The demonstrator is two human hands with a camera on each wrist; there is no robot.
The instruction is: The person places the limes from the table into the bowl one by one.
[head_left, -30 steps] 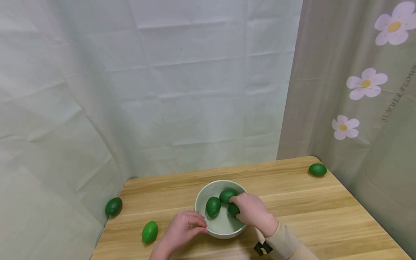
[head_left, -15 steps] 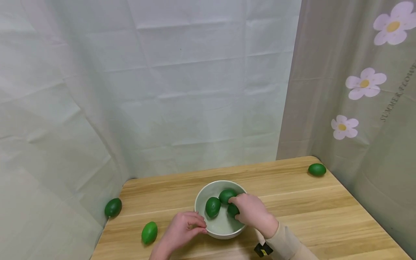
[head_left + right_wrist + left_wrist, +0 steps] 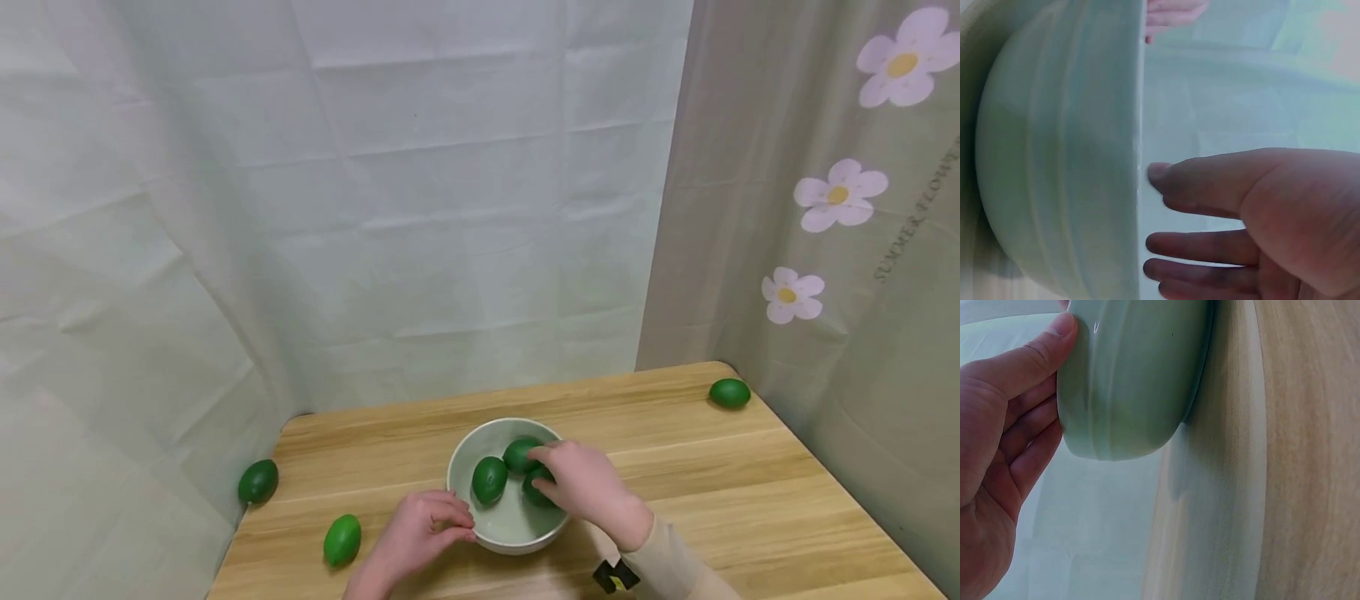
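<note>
Left hand pinches the bowl by its rim, right hand is loosely spread over the rightmost green fruit inside, can't tell if touching. Best bet: steady bowl, lift away straight up.

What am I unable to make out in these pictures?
Head: part of one green fruit in the bowl, behind the right hand.
Head: lettering, cut off by the right edge.
Left wrist: part of the bowl, beyond the top edge.
Right wrist: the fruit inside, behind the bowl's wall.
</note>
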